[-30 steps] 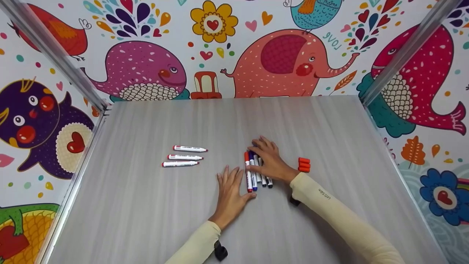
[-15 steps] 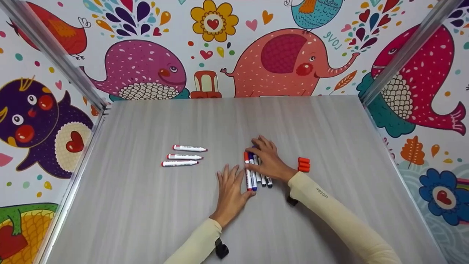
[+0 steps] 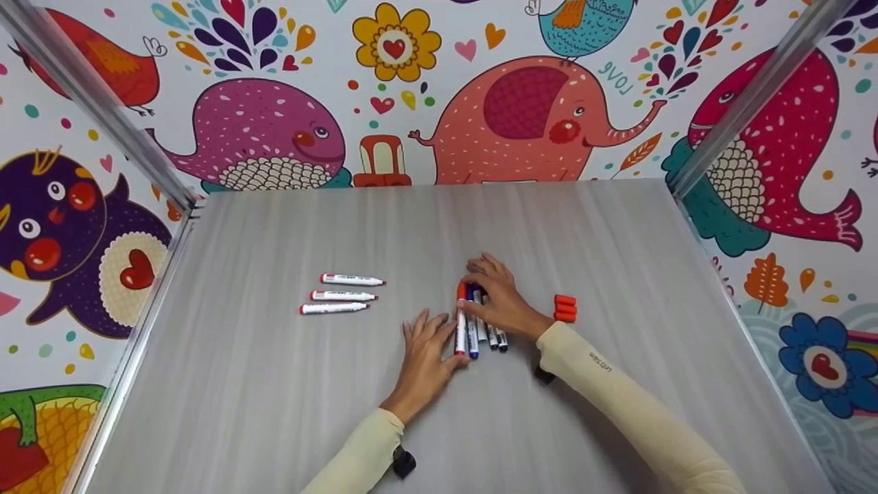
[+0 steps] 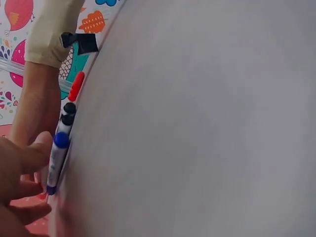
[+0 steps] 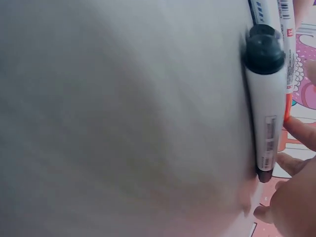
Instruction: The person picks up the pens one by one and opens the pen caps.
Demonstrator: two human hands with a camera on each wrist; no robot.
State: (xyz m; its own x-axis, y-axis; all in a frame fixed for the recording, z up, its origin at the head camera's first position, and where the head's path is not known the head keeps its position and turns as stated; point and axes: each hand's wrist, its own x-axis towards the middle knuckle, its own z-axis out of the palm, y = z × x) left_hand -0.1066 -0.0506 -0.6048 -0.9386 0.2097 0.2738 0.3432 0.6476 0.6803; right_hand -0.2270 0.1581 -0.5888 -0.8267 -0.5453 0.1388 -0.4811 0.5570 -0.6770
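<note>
In the head view, a white marker with a red cap [image 3: 461, 329] lies between my hands, left of a blue-capped marker [image 3: 472, 336]. My right hand [image 3: 504, 302] pinches the red marker's cap end between thumb and index finger. My left hand [image 3: 422, 363] holds the same marker's lower end, thumb at its tail and fingers along its left side. Black-ended markers [image 3: 499, 339] lie under and beside my right hand, partly hidden by it. In the right wrist view, a black-ended marker [image 5: 266, 108] is close up, with the red marker [image 5: 289, 64] behind it.
Three uncapped red markers [image 3: 343, 296] lie in a stack of rows at the left. Loose red caps [image 3: 565, 309] sit together at the right. Everything rests on a grey wood-grain table [image 3: 274, 412], bordered by printed cartoon walls [image 3: 384, 103] and metal posts.
My left thumb has come in to the tail of the red marker. The red marker has shifted slightly left, away from the blue one. My right hand stays over the row.
</note>
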